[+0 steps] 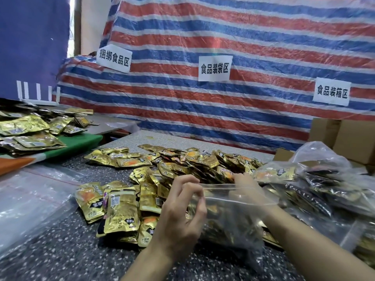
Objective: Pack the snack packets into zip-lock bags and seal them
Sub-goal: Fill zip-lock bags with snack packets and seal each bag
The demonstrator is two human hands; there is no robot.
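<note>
A clear zip-lock bag (229, 216) part-filled with gold snack packets lies on the speckled table in front of me. My left hand (180, 216) is at the bag's left top corner, thumb and fingers curled near the zip strip; the pinch itself is blurred. My right hand (246, 184) pinches the zip strip at the bag's upper right. Loose gold snack packets (182, 161) lie heaped behind and left of the bag, with a closer bunch of gold packets (117, 207) beside my left hand.
Filled clear bags (316, 185) pile up at the right, before cardboard boxes (353, 138). Empty zip-lock bags (34, 191) lie flat at the left. More gold packets (28, 128) cover a green board at the far left. A striped tarp (223, 94) with paper signs hangs behind.
</note>
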